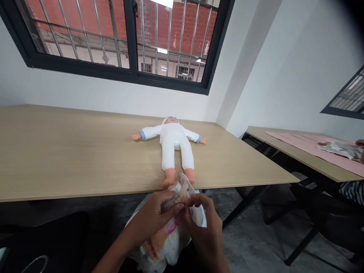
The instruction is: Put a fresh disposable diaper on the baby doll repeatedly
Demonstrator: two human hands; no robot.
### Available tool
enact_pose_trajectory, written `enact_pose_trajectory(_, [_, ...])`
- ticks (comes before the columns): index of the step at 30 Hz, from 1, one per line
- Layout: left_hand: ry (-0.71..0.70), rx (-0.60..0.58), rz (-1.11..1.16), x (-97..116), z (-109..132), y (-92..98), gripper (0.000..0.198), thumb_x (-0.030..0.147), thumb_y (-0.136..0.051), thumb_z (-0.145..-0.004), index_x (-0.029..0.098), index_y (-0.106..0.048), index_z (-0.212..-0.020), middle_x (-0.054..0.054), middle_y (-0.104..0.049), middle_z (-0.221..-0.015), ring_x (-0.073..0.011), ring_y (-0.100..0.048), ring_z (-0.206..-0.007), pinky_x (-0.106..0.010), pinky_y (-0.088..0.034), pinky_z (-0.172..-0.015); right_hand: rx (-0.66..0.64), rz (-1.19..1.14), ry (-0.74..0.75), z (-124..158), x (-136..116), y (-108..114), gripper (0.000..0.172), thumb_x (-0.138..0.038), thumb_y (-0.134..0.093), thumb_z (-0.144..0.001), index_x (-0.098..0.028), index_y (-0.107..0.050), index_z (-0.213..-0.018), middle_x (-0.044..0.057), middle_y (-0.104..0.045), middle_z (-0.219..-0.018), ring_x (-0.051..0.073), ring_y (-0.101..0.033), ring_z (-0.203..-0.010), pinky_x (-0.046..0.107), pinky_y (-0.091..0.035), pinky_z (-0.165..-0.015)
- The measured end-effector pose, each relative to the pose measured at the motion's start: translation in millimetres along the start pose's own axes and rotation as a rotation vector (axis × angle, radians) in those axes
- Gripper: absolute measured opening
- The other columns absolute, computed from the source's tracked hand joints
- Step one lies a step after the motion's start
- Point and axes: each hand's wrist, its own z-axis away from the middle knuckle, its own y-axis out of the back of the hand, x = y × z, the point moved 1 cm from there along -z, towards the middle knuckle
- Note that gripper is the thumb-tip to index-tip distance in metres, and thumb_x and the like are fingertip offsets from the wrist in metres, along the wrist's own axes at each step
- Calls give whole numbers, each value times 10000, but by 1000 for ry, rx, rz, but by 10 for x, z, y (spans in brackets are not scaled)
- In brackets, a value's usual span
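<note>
Wood-grain table (74, 151) spans mid-frame, supporting doll (173, 138); at lower centre, left hand (160, 208) and right hand (206, 223) both pinch plastic bag (170, 246).

White bag (174, 247), magenta-pink patch (170, 226)

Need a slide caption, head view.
Left hand and right hand pinch a plastic bag in front of a table where a white-clothed doll lies on its back.
</note>
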Motion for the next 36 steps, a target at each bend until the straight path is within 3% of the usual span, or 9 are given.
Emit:
enact_pose_trajectory(4, [-3, 10, -48, 10, -3, -14, 331, 438, -469, -867, 153, -523, -708, 38, -410, -650, -93, -362, -592, -218, -282, -546, -49, 11, -83, 11, 15, -7, 123, -167, -623, -726, -228, -575, -821, -32, -638, -716, 122, -606, -640, 225, -502, -577])
enact_pose_trajectory(10, [-10, 26, -55, -20, -2, -23, 365, 487, -488, -852, 161, -484, -687, 36, -400, -658, -97, -363, -601, -223, -269, -544, -81, -136, -201, 71, 107, -10, 181, -186, -637, -734, -227, -529, -874, -20, -630, -758, 130, -629, -689, 238, -513, -627])
enact_pose_trajectory(17, [0, 10, 22, -30, 0, -26, 381, 497, -508, -836, 174, -405, -661, 47, -282, -629, -86, -270, -564, -221, -220, -508, -82, -271, -285, 84, 145, 1, 179, -219, -628, -763, -225, -472, -850, -7, -599, -772, 135, -617, -721, 252, -512, -659])
enact_pose_trajectory(22, [5, 4, 55, -27, 3, -12, 379, 491, -521, -830, 171, -409, -660, 43, -303, -646, -86, -287, -579, -215, -239, -520, -78, -325, -267, 67, 137, -16, 162, -202, -605, -779, -225, -455, -834, -8, -590, -779, 125, -605, -729, 252, -513, -682])
enact_pose_trajectory(28, [8, -48, 51, 15, 8, 16, 296, 453, -582, -793, 161, -543, -775, 28, -410, -703, -102, -356, -634, -216, -286, -561, -98, -273, -269, 39, 111, -1, 167, -197, -610, -781, -218, -448, -816, -4, -607, -793, 116, -607, -709, 232, -511, -649])
enact_pose_trajectory(36, [4, -16, 55, 30, 13, 1, 338, 476, -542, -813, 162, -497, -695, 36, -341, -653, -93, -303, -585, -219, -249, -521, -106, -302, -203, 22, 78, -8, 152, -168, -578, -807, -216, -435, -786, -12, -592, -767, 106, -595, -686, 220, -504, -628])
